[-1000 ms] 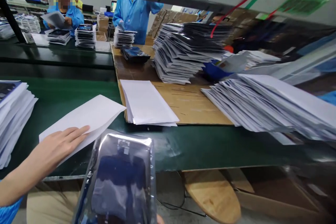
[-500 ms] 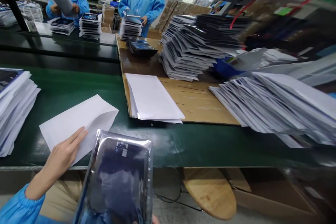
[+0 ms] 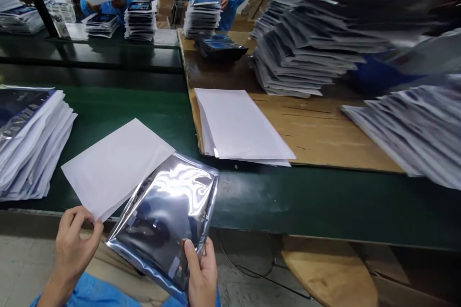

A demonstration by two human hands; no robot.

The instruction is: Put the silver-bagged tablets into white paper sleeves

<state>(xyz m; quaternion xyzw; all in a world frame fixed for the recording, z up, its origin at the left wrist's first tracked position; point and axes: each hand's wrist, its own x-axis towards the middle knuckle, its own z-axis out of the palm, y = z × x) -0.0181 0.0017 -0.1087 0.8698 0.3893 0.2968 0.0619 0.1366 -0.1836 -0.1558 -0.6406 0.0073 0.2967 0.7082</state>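
Observation:
My left hand (image 3: 77, 237) pinches the near corner of a white paper sleeve (image 3: 117, 165), which lies slanted on the green bench top (image 3: 252, 201). In my right hand (image 3: 202, 268) is a dark, flat panel in a shiny clear plastic bag (image 3: 167, 216), gripped at its lower right edge with the thumb on top. The bag is tilted over the bench's front edge. Its upper left edge meets or lies under the sleeve's right side. Further right, a few white sheets or sleeves (image 3: 245, 124) rest on a cardboard sheet (image 3: 309, 141).
At the left stands a stack of white sleeves with a dark printed item on top (image 3: 36, 153). Tall stacks of bagged items (image 3: 295, 53) and white sleeves (image 3: 414, 124) fill the right. Two people in blue coats work across the bench. A wooden stool (image 3: 327, 268) is below.
My left hand has moved from the sleeve's middle to its near corner, and the sleeve now lies flatter. The bagged panel has turned and come up against the sleeve. The view has shifted left.

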